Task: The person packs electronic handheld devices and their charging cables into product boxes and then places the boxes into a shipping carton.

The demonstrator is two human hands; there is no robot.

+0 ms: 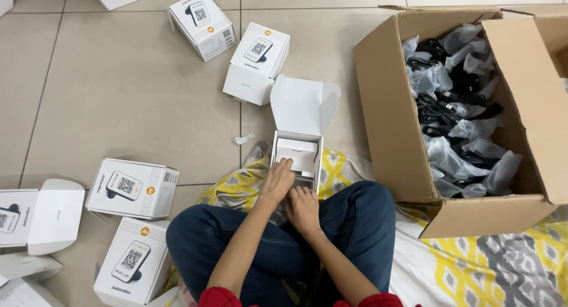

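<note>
An open white carton (299, 147) lies on the floor in front of my crossed legs, its lid flap standing up at the far side. A white cardboard insert (297, 152) sits inside it. My left hand (277, 179) rests on the carton's near left edge, fingertips touching the insert. My right hand (303, 207) lies just below the carton's near end, fingers curled against it; whether it grips anything is hidden.
A large brown cardboard box (384, 105) at right holds several bagged black cables (455, 105). Closed white product boxes lie around: two ahead (255, 61), (202, 24), two at left (133, 187), (131, 261). An opened one (41, 215) sits far left. A patterned cloth (485, 265) is under me.
</note>
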